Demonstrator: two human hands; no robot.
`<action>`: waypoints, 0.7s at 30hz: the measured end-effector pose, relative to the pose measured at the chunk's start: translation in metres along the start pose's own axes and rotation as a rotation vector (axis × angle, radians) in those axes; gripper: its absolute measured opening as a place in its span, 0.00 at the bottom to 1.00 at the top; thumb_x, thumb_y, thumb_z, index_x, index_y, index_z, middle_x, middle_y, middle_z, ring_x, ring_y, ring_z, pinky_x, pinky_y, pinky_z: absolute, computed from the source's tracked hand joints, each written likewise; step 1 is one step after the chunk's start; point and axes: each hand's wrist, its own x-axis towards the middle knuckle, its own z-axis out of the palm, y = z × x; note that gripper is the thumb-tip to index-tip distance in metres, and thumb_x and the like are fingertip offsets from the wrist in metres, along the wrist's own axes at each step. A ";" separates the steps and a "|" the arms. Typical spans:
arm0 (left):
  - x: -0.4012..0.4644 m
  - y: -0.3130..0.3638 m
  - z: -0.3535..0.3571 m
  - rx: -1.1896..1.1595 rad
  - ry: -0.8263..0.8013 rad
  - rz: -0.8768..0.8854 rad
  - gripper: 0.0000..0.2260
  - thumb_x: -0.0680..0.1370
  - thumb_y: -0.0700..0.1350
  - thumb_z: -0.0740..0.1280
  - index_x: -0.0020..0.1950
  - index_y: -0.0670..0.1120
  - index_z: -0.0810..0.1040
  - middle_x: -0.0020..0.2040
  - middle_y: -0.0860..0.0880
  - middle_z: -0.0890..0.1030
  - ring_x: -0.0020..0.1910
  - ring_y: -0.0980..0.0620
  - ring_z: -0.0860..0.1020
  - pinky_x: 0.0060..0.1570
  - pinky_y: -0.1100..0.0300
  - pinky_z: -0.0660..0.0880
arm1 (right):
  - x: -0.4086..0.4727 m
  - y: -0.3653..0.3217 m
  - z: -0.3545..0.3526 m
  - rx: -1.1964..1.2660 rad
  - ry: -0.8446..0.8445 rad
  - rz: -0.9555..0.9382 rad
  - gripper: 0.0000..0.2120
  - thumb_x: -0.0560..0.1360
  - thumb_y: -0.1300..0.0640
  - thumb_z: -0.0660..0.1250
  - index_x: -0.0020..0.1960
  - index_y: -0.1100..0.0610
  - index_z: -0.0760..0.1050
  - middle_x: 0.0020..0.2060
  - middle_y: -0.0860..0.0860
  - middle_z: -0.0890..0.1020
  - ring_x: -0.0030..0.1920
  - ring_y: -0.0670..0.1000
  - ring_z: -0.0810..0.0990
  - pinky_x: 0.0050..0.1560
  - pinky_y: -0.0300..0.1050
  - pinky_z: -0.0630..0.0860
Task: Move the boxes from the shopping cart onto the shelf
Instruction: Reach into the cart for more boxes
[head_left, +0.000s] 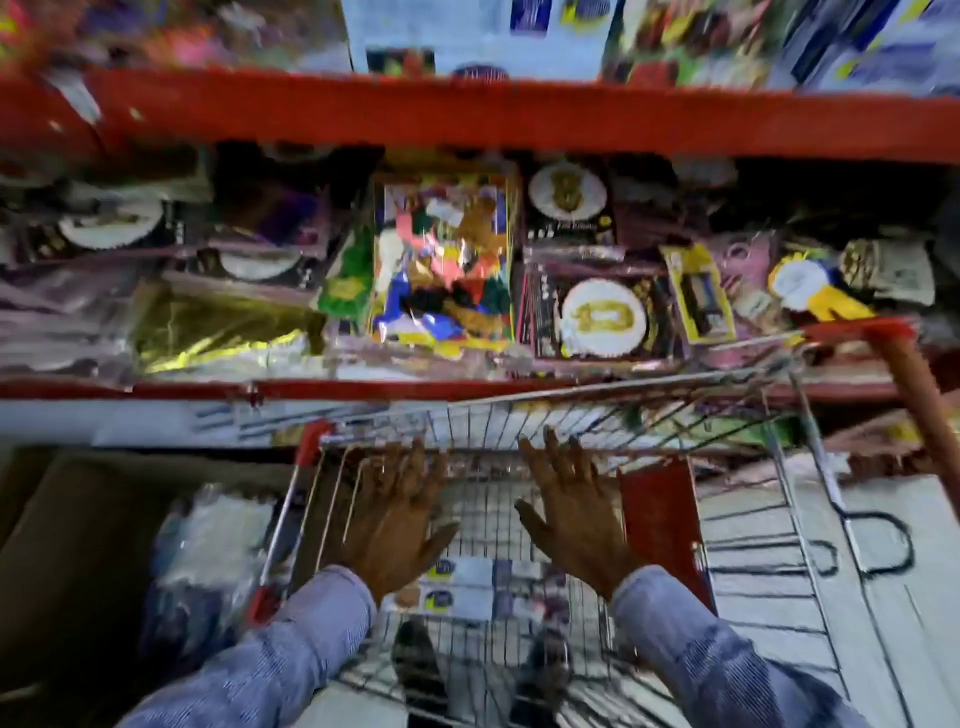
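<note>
A wire shopping cart (789, 452) with red trim stands right in front of me against a red shelf (467, 111). Two white boxes (467, 587) with blue and yellow labels lie flat in the cart's bottom, side by side. My left hand (395, 519) and my right hand (571, 514) hover over the cart above the boxes, palms down with fingers spread, holding nothing. Both wear blue striped sleeves. The whole view is blurred by motion.
The shelf level behind the cart is packed with party goods: a colourful balloon pack (444, 260), gold foil (218, 327), white plates with gold numbers (602, 317). A brown cardboard box (67, 545) with a plastic bag (208, 540) sits left of the cart. My shoes show through the cart floor.
</note>
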 end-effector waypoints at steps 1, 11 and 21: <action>-0.002 -0.004 0.020 -0.023 -0.059 -0.011 0.39 0.78 0.70 0.40 0.81 0.46 0.59 0.81 0.38 0.57 0.78 0.31 0.60 0.74 0.29 0.58 | 0.002 0.003 0.022 0.002 -0.062 0.014 0.34 0.81 0.43 0.57 0.81 0.47 0.44 0.82 0.54 0.46 0.81 0.62 0.45 0.79 0.61 0.51; 0.010 -0.040 0.150 -0.048 -0.182 0.026 0.33 0.79 0.60 0.58 0.79 0.43 0.62 0.80 0.34 0.58 0.76 0.25 0.61 0.69 0.24 0.62 | 0.054 0.029 0.206 -0.020 -0.636 0.016 0.33 0.81 0.49 0.62 0.81 0.52 0.51 0.80 0.54 0.59 0.78 0.57 0.61 0.76 0.54 0.63; 0.006 -0.030 0.165 0.060 -0.200 0.414 0.18 0.80 0.52 0.61 0.67 0.46 0.74 0.72 0.43 0.74 0.70 0.40 0.72 0.64 0.44 0.72 | 0.078 0.041 0.231 -0.239 -0.616 -0.155 0.23 0.77 0.58 0.65 0.70 0.63 0.66 0.62 0.61 0.77 0.60 0.63 0.79 0.56 0.55 0.77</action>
